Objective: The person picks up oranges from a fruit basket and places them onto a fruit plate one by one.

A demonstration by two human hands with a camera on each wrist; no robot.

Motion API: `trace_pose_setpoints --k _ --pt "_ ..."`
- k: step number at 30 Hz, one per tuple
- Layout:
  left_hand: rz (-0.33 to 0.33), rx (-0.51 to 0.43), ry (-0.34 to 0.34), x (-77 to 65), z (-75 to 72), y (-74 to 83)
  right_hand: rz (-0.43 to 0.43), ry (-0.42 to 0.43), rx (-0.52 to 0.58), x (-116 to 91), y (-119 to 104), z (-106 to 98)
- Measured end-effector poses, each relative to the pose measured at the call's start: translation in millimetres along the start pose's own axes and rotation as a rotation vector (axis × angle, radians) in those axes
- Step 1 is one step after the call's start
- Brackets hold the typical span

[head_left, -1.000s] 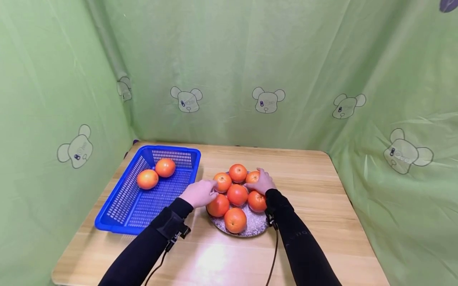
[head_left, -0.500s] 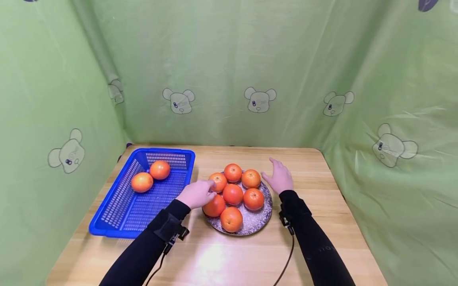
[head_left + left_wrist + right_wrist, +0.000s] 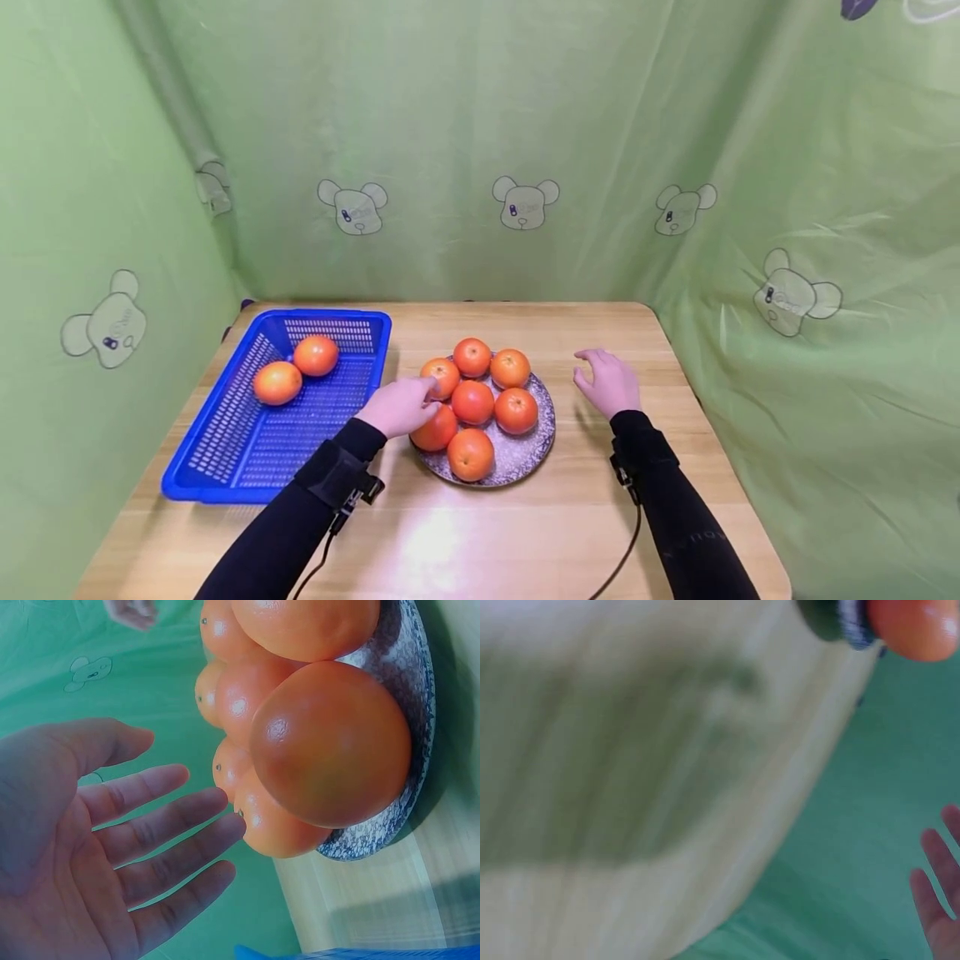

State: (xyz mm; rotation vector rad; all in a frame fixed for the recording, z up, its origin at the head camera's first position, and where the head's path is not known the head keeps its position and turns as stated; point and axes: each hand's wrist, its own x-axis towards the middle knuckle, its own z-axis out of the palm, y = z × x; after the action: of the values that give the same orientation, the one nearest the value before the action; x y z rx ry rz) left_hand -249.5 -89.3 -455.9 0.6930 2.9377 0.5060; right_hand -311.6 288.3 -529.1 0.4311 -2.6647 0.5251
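Observation:
Several oranges sit on a speckled plate (image 3: pixel 525 458) in the middle of the table, one orange (image 3: pixel 472 402) ringed by others. Over the plate's left side hovers my left hand (image 3: pixel 399 407), fingers extended and spread. Its fingertips come close to an orange (image 3: pixel 274 825) in the left wrist view; whether they touch, I cannot tell. My right hand (image 3: pixel 613 383) is held above the table to the right of the plate, apart from the fruit. Only part of its fingers (image 3: pixel 930 900) shows in the right wrist view. Neither hand holds anything.
A blue plastic basket (image 3: pixel 300 454) stands left of the plate, with two oranges (image 3: pixel 316 356) near its back left corner. The wooden table (image 3: pixel 442 550) is enclosed by green curtains (image 3: pixel 435 100) at the back and both sides.
My right hand has let go of the orange at the plate's back right and moved away to the right. The left hand stays by the plate's left side. The head view has shifted right.

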Motion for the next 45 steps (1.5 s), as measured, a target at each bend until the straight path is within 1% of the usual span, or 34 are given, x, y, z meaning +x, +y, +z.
trace_pose_setpoints --k 4,8,11,14,16,18,21,23,24,26,28,29,31,33,34,36,38,42,45 --pt "0.007 0.010 0.010 3.6 -6.5 -4.5 0.048 -0.157 0.021 5.9 3.6 6.5" --pt "-0.002 0.000 0.013 8.6 -17.6 -8.6 0.095 -0.313 0.034 15.9 4.5 3.8" --pt "-0.023 -0.006 0.026 12.9 -31.0 -14.0 0.110 -0.386 0.043 24.4 3.8 1.4" --pt "-0.050 -0.006 0.045 18.2 -48.0 -25.2 0.116 -0.434 0.049 31.1 1.5 0.7" --pt "-0.075 -0.008 0.060 22.3 -60.2 -36.7 0.120 -0.455 0.053 34.0 0.0 1.5" --pt "-0.086 -0.016 0.080 27.4 -71.3 -52.7 0.116 -0.467 0.061 35.5 -1.9 1.7" --pt "-0.107 -0.014 0.109 35.8 -82.2 -86.1 0.103 -0.465 0.058 34.9 -2.8 2.8" --pt "-0.155 -0.003 0.129 39.2 -84.2 -111.3 0.104 -0.459 0.060 32.4 -2.3 3.0" --pt "-0.189 0.002 0.132 39.5 -83.0 -124.9 0.107 -0.455 0.057 30.1 -1.8 3.0" --pt "-0.279 0.008 0.132 35.7 -76.2 -149.7 0.111 -0.448 0.060 23.7 -1.1 2.6" --pt "-0.379 0.008 0.131 27.3 -63.2 -172.2 0.123 -0.447 0.070 14.9 -0.6 1.9" --pt "-0.411 0.007 0.127 22.4 -54.9 -182.4 0.123 -0.446 0.074 10.0 -0.2 1.7" --pt "-0.450 0.014 0.120 12.8 -39.2 -198.4 0.121 -0.442 0.082 0.6 0.3 1.5" --pt "-0.445 0.030 0.127 5.6 -24.7 -210.4 0.133 -0.434 0.087 -7.3 1.8 2.6" --pt "-0.431 0.037 0.133 3.5 -18.7 -214.6 0.134 -0.428 0.088 -10.2 2.6 3.3" --pt "-0.401 0.059 0.133 1.1 -10.5 -218.8 0.129 -0.420 0.091 -13.6 3.9 4.3" --pt "-0.387 0.063 0.114 0.1 -2.4 -217.8 0.135 -0.419 0.095 -17.9 4.9 6.1" --pt "-0.370 0.034 -0.005 4.6 4.9 -205.1 0.137 -0.426 0.105 -18.7 2.3 7.7" --pt "-0.349 0.035 -0.083 9.4 6.5 -194.4 0.132 -0.434 0.108 -13.8 -2.6 7.7"
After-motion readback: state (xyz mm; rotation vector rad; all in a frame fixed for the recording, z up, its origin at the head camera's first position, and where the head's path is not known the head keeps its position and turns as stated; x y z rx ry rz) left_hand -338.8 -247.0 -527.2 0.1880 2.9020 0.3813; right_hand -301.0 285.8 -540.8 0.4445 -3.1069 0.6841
